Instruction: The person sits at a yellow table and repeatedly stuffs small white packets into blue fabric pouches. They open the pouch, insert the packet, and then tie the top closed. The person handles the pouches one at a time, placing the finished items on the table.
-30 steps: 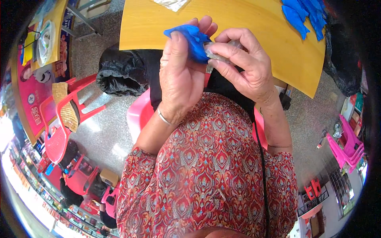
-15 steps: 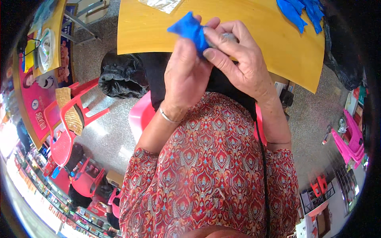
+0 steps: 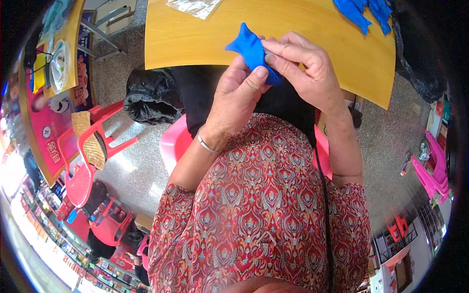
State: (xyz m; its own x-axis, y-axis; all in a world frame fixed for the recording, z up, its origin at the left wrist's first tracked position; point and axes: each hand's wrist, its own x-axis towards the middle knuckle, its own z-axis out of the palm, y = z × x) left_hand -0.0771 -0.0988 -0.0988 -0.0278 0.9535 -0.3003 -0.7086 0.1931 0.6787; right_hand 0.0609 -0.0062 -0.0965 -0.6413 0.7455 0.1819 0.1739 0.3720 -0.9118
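Note:
A small blue cloth piece (image 3: 251, 51) with a forked, fish-tail-like end is held up over the near edge of the yellow table. My left hand (image 3: 239, 93) is closed on it, the thumb pressing its lower part from the near side. At the cloth's right edge, my right hand (image 3: 308, 71) has thumb and index finger pinched together. Something small and pale shows at those fingertips, too little of it to name. More blue cloth pieces (image 3: 354, 14) of similar look lie at the table's far right.
The yellow table (image 3: 195, 44) carries a clear plastic bag (image 3: 195, 6) at its far edge. A black bag-like bundle (image 3: 151, 95) sits left below the table. Red plastic chairs (image 3: 80, 183) stand at left, a pink one (image 3: 430, 171) at right. A black cord (image 3: 325, 210) hangs down my front.
The blue cloth has shifted right and slightly down, its forked end now pointing more upward. My left thumb has come over its front. My right hand has moved slightly right and down.

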